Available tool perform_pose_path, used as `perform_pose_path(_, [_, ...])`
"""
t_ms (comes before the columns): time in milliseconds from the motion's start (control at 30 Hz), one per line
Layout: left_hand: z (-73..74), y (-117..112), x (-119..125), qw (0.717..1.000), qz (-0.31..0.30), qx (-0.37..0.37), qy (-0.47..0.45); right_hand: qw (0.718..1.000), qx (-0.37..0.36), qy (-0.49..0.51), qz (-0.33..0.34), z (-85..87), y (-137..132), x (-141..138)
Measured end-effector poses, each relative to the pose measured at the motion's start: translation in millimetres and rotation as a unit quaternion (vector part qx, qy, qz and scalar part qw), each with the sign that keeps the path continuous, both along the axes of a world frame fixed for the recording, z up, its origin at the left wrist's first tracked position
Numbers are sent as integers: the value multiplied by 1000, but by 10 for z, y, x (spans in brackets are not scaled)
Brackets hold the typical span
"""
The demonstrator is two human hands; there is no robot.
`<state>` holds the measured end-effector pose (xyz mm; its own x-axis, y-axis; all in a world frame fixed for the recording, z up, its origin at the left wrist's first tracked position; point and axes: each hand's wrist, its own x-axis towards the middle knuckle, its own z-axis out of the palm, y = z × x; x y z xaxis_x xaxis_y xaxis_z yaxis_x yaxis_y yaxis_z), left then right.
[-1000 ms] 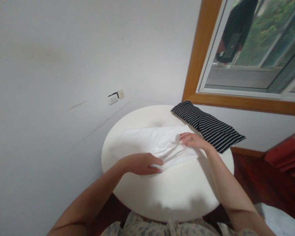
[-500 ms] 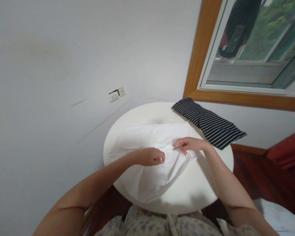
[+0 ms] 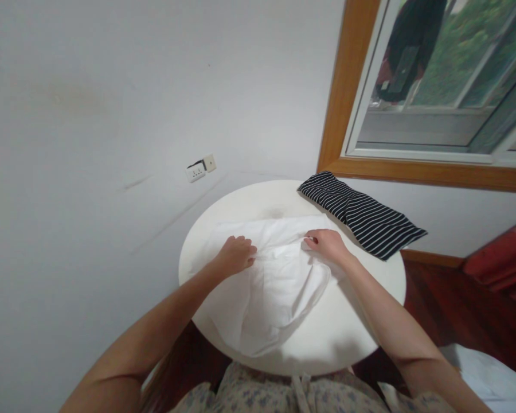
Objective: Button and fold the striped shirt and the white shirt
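Observation:
A white cloth (image 3: 275,281) lies spread over a round white table (image 3: 352,321), its near part hanging toward the table's front edge. My left hand (image 3: 236,255) rests on the cloth's left side with fingers curled onto the fabric. My right hand (image 3: 327,245) presses on the cloth's upper right part, fingers bent and pinching a fold. Both hands sit near the cloth's far edge, about a hand's width apart.
A folded black-and-white striped cloth (image 3: 361,215) lies at the table's far right edge. A wall socket (image 3: 201,167) is on the white wall behind. A wood-framed window (image 3: 413,166) stands at the right, and a dark wooden floor (image 3: 451,310) shows below it.
The white cloth was opened out from a folded strip, its near part now draped toward me. My left hand moved left and away from me; my right hand stayed near the far right part.

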<state>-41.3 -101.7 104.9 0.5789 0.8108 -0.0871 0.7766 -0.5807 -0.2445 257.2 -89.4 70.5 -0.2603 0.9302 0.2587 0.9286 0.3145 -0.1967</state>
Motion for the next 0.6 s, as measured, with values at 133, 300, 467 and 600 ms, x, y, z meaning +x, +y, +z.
perform_pose_path(133, [275,174,-46,997,21,-46,-64,987,62,130,-68,62,-54,-66])
perform_pose_path(300, [755,566,-57,945,-9,-306,-118,963,47,262,-52,187,45,-72])
perform_pose_path(467, [1014,1070,100,941,201,-216,-164,965,87,246,32,236,298,-47])
perform_pose_path(600, [788,1240,245,930,250,130,-237,977,120,152,89,-37,372,-92])
